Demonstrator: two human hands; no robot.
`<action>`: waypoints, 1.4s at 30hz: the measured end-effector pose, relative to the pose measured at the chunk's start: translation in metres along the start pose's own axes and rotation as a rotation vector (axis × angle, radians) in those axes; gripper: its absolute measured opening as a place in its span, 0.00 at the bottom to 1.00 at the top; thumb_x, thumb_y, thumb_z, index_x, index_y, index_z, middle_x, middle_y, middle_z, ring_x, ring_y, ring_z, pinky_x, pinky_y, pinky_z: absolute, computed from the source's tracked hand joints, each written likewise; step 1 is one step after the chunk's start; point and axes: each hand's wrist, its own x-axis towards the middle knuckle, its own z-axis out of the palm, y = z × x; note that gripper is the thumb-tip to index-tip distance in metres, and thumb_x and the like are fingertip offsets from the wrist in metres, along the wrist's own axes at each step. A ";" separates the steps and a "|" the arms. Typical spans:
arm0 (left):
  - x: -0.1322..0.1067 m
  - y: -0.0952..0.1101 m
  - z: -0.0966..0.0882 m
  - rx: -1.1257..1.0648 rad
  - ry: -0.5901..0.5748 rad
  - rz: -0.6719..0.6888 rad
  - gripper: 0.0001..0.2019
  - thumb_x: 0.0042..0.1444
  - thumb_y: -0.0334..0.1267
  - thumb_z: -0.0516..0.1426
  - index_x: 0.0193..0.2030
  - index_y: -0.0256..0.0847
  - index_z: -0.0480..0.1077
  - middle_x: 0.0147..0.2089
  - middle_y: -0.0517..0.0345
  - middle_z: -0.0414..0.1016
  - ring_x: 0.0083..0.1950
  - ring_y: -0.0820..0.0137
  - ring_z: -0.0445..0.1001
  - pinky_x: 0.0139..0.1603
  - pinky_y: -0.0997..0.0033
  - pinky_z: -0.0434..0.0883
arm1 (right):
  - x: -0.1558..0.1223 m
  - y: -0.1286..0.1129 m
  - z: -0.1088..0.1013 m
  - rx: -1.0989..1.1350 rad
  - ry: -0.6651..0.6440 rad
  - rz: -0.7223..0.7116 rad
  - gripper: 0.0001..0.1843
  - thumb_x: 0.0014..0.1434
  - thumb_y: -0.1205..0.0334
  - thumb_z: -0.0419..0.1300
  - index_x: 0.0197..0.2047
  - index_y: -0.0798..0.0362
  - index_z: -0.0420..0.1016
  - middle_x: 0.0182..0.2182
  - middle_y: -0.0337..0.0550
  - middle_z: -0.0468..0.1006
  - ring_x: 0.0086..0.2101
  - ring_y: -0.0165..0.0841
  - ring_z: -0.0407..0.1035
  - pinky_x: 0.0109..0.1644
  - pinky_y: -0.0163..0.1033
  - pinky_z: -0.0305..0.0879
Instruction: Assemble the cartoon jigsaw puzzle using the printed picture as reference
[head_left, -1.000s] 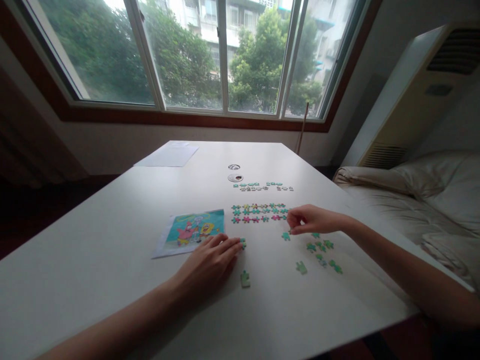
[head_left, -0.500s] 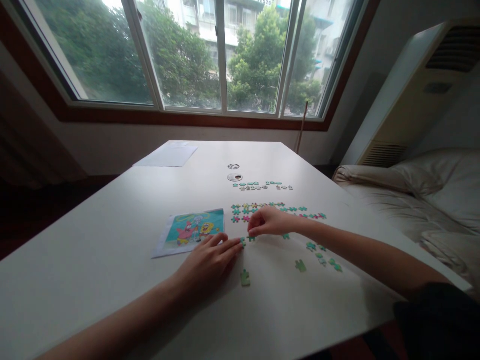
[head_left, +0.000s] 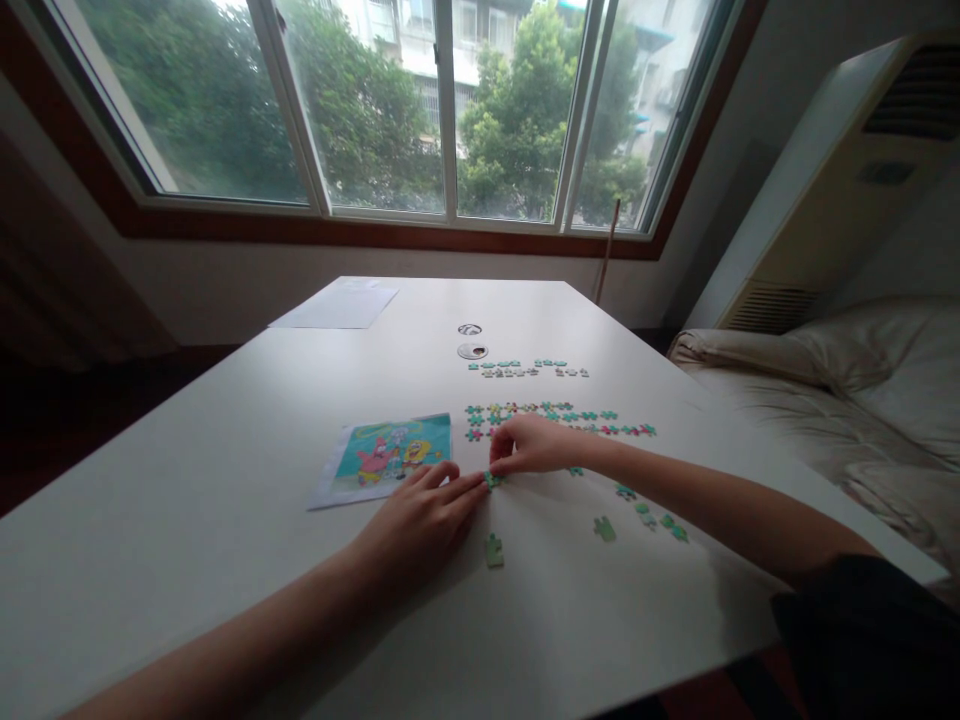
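Note:
My left hand (head_left: 431, 505) lies on the white table (head_left: 247, 560), fingers stretched out, with the fingertips at a small green jigsaw puzzle piece (head_left: 491, 481). Directly above and to the right, my right hand (head_left: 531, 444) is closed in a pinch on a puzzle piece, mostly covered by the fingers. Both hands' fingertips nearly meet; whether the pieces there interlock cannot be made out. Beside my left hand lies a cartoon reference picture (head_left: 390, 450) in a clear sleeve, partly beneath the fingers. A green puzzle piece (head_left: 493, 551) lies apart, nearer to me.
Several rows of puzzle pieces (head_left: 559, 416) lie beyond my right hand, with more rows (head_left: 510, 372) farther back. Other loose pieces (head_left: 604, 529) lie under the right forearm. Two round metal-rimmed discs (head_left: 472, 351) and a white paper sheet (head_left: 337, 306) are farther off.
My right hand has shifted slightly left, bringing its puzzle piece up against the one at my left fingertips. My left hand stays in place. The view has tilted slightly.

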 end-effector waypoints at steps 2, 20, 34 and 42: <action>0.000 0.001 0.000 0.003 -0.010 -0.001 0.14 0.58 0.27 0.49 0.50 0.33 0.68 0.49 0.50 0.73 0.43 0.61 0.66 0.42 0.59 0.68 | -0.002 -0.002 0.002 -0.078 0.046 0.000 0.09 0.48 0.61 0.61 0.32 0.56 0.78 0.25 0.40 0.75 0.26 0.27 0.66 0.28 0.30 0.57; -0.008 0.003 0.001 0.063 0.057 -0.081 0.12 0.60 0.30 0.48 0.44 0.34 0.71 0.45 0.49 0.75 0.42 0.62 0.69 0.40 0.58 0.69 | -0.093 0.071 -0.058 -0.024 -0.026 0.068 0.17 0.55 0.51 0.52 0.34 0.57 0.72 0.27 0.41 0.71 0.28 0.28 0.61 0.31 0.33 0.56; -0.009 0.005 0.000 -0.050 -0.020 -0.123 0.13 0.60 0.30 0.47 0.49 0.38 0.68 0.50 0.51 0.72 0.46 0.60 0.66 0.44 0.55 0.68 | -0.132 0.104 -0.063 -0.124 -0.174 0.379 0.10 0.46 0.60 0.54 0.30 0.56 0.71 0.26 0.41 0.71 0.28 0.32 0.64 0.30 0.33 0.57; -0.008 0.006 0.000 -0.040 0.000 -0.094 0.13 0.58 0.30 0.48 0.47 0.37 0.68 0.49 0.49 0.71 0.46 0.60 0.66 0.44 0.55 0.68 | -0.128 0.112 -0.058 -0.109 -0.193 0.421 0.11 0.42 0.60 0.57 0.28 0.57 0.73 0.25 0.42 0.74 0.28 0.32 0.65 0.31 0.34 0.58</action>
